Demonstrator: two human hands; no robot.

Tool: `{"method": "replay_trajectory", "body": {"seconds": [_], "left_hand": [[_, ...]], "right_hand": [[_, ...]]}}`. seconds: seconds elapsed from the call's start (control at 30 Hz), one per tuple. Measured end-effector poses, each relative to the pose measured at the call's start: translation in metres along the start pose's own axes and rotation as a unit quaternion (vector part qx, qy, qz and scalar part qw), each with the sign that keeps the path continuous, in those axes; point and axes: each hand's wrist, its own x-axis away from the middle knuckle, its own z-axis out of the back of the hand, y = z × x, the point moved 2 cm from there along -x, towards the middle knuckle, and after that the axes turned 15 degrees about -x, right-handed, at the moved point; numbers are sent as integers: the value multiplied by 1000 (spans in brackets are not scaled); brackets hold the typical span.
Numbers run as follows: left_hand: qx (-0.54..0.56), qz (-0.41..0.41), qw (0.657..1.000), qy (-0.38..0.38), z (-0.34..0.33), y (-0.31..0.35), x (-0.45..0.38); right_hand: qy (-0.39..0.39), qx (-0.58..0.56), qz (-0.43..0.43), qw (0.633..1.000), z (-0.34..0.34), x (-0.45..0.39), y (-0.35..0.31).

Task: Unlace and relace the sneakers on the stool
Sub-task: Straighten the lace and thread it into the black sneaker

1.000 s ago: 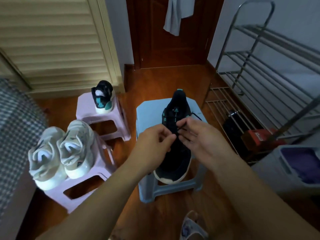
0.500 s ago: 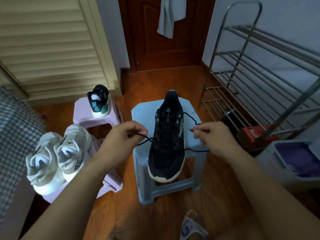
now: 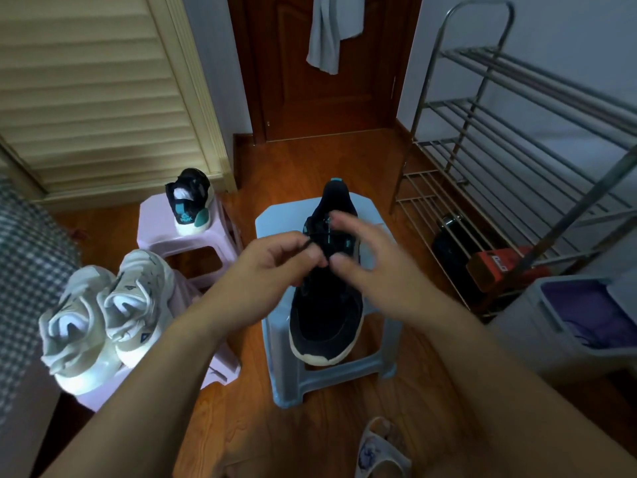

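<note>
Both forearms are bare to the frame edge, with no sleeves, watch or rings on the left hand (image 3: 275,263) or the motion-blurred right hand (image 3: 370,260) above the blue stool (image 3: 275,222).

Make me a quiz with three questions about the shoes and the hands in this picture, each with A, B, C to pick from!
1. Where does the black sneaker sit?
A. on the blue stool
B. on the metal rack
C. on the floor

2. How many white sneakers are there?
A. one
B. two
C. four

3. What is the left hand doing?
A. lying flat on the stool
B. pinching the black lace
C. holding a slipper

Answers:
1 A, the shoe's sole rests on the stool's top.
2 B, a pair of white sneakers sits side by side on a pink stool.
3 B, its fingers curl round the lace above the shoe, while the right hand is blurred with spread fingers.
</note>
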Motion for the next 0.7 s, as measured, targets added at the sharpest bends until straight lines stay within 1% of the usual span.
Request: {"method": "replay_trajectory", "body": {"seconds": [0.03, 0.07, 0.1, 0.13, 0.17, 0.23, 0.27, 0.33, 0.37, 0.43, 0.5, 0.6, 0.67, 0.7], "left_hand": [[-9, -17, 1000, -19, -5, 2, -2], [-13, -21, 999, -24, -7, 2, -4], [-17, -18, 1000, -19, -7, -1, -5], [-34, -13, 999, -10, -6, -6, -5], [-68, -9, 998, -1, -4, -12, -4], [-149, -9, 989, 12, 2, -25, -2], [-174, -5, 985, 15, 4, -31, 0], [-201, 4, 979, 23, 9, -41, 3], [-208, 8, 978, 25, 10, -44, 4], [-211, 19, 977, 23, 10, -46, 6], [-202, 27, 979, 18, 11, -46, 7], [-176, 13, 984, 14, 15, -46, 9], [-157, -4, 988, 2, 17, -46, 10], [-145, -14, 989, -8, 17, -46, 11]], "right_hand": [[-47, -37, 12, 998, -14, 2, -2], [-53, -32, 12, 998, -18, 2, 1], [-16, 16, 10, 1000, -12, -3, 9], [38, 80, -6, 996, -1, -6, 16], [99, 140, -44, 984, 17, -8, 27], [210, 178, -165, 947, 59, -5, 48], [257, 194, -224, 920, 80, 0, 59], [317, 212, -342, 859, 113, 10, 86], [335, 195, -374, 843, 124, 16, 97], [369, 116, -386, 838, 138, 24, 118], [414, 69, -389, 820, 144, 36, 123], [444, 110, -418, 785, 151, 51, 121], [463, 110, -408, 779, 151, 53, 122], [471, 85, -392, 786, 148, 51, 123]]}}
